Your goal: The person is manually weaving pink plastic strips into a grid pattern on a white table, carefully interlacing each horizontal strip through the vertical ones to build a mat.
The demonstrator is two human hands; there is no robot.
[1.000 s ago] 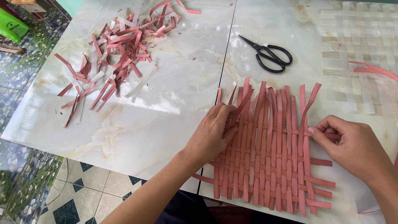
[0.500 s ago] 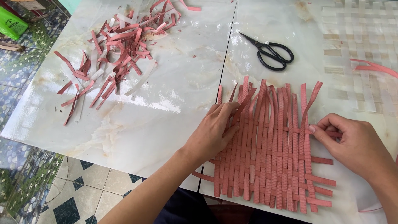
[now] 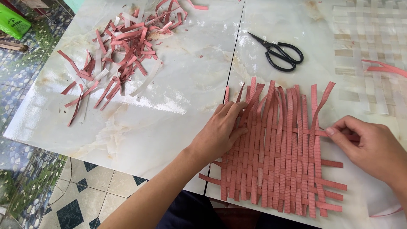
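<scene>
The table [image 3: 169,127] is glossy, smooth marble-look stone, the woven mat [image 3: 275,161] and loose strips [image 3: 123,46] are matt pinkish-red plastic strapping with fine texture, and the scissors [image 3: 280,53] are black-coated metal.

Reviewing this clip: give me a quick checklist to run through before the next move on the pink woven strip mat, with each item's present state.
1. Left hand flat on the mat's left side, pinning the woven strips: ok.
2. Right hand pinching the end of a horizontal strip at the mat's right edge: ok.
3. Woven mat lying fully on the marble table: not ok, its lower edge reaches the table's front edge.
4. Upper ends of the vertical strips lying flat: not ok, several lift and curl.
5. Scissors clear of both hands: ok, lying apart above the mat.
6. Strip threaded correctly over and under: cannot tell.
</scene>
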